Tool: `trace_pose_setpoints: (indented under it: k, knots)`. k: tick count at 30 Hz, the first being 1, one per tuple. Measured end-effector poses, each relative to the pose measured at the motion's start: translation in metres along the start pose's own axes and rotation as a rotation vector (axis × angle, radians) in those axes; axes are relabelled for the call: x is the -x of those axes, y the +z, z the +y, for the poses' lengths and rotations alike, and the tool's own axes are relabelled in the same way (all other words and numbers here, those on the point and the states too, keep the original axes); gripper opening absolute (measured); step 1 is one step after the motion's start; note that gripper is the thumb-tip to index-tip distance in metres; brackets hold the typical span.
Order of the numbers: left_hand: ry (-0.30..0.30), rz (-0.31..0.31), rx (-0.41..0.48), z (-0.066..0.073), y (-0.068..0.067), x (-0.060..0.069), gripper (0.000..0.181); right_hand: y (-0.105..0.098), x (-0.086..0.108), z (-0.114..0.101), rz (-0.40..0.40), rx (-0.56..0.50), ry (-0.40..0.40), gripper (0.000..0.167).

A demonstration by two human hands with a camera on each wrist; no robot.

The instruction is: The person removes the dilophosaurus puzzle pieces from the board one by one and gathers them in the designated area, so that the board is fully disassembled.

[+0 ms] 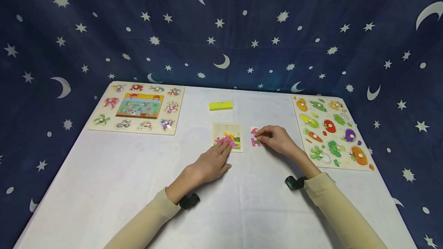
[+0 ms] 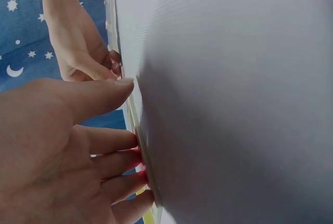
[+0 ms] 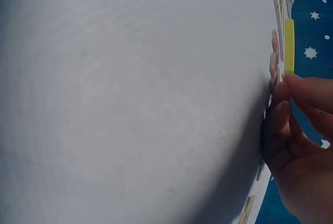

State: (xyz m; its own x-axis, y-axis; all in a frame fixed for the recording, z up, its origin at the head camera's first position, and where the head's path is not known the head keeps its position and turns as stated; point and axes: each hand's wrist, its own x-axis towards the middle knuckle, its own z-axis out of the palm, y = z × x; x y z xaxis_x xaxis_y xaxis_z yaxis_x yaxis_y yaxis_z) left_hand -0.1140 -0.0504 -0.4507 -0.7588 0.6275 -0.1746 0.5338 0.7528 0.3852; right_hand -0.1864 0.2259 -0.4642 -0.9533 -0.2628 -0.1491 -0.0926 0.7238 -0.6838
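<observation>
A small square jigsaw tray with a light wooden rim lies mid-table in the head view. Inside it is a pink figure with yellow and green parts. My left hand rests with straight fingers on the tray's lower part, covering some of the picture. Just right of the tray lie a pink-and-white jigsaw piece and a pink jigsaw piece. My right hand pinches at the pink piece with thumb and forefinger; its fingertips partly hide it. In the right wrist view, the right hand has its fingertips close together beside the pieces.
A yellow block lies behind the tray. At the back left is a sea-animal peg board, and on the right a vegetable peg board. A dark blue star-and-moon cloth hangs behind the white table.
</observation>
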Motion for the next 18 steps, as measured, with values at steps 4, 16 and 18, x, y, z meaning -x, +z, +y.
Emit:
trace_pose_setpoints:
  k: [4,16,18]
  knots:
    - [0.002,0.01,-0.026,0.0,0.002,0.0,0.066,0.0,-0.003,-0.005,0.013,-0.017,-0.013,0.013]
    - [-0.005,-0.006,-0.072,0.006,0.005,0.004,0.068,0.024,-0.031,-0.04,-0.079,-0.04,-0.085,0.016]
    - [-0.009,-0.008,-0.071,0.006,0.004,0.004,0.067,0.029,-0.037,-0.046,-0.089,-0.028,-0.116,0.017]
